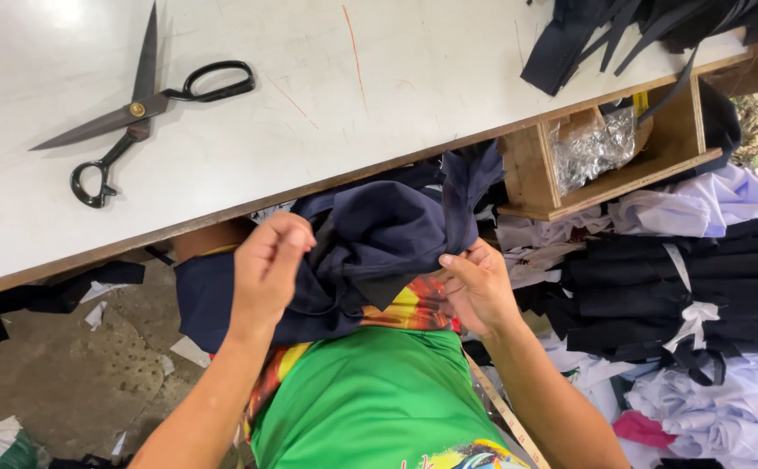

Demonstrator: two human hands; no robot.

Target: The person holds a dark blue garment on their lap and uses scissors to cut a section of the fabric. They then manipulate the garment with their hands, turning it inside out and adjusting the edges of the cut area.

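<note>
A bundle of dark navy cloth (370, 247) hangs bunched below the table's front edge, in front of my green shirt (370, 399). My left hand (268, 265) grips the cloth's left side with curled fingers. On the bundle's right side, my right hand (479, 287) pinches a fold between thumb and fingers. Part of the cloth is hidden behind both hands.
Large black-handled scissors (140, 108) lie open on the white table (379, 87). Dark fabric strips (605, 35) pile at the far right. A small wooden box (535, 174) holds clear plastic bags (592, 148). Stacks of black and white garments (691, 295) sit at right. A tape measure (500, 408) hangs by my side.
</note>
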